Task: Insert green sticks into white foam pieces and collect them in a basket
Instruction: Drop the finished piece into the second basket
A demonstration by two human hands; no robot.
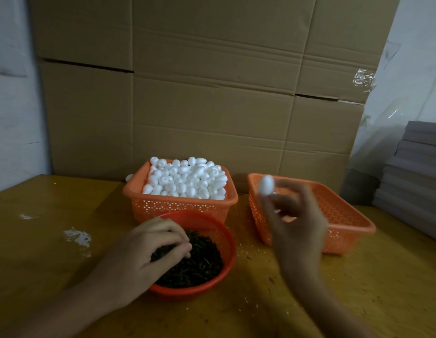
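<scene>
My left hand (148, 245) curls its fingers into the green sticks (199, 262) in the round red bowl (232, 250), lower centre. My right hand (297, 223), blurred, pinches one white foam piece (267, 184) in front of the right basket (338, 206). The full foam basket (177, 206) sits just behind the bowl. Cardboard boxes (212, 93) wall the worktop's (53, 264) far edge, and stacked grey sheets (414, 167) crowd the right. Room to move lies left of the bowl.

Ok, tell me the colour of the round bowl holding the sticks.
The round bowl is red, seen in the head view.
</scene>
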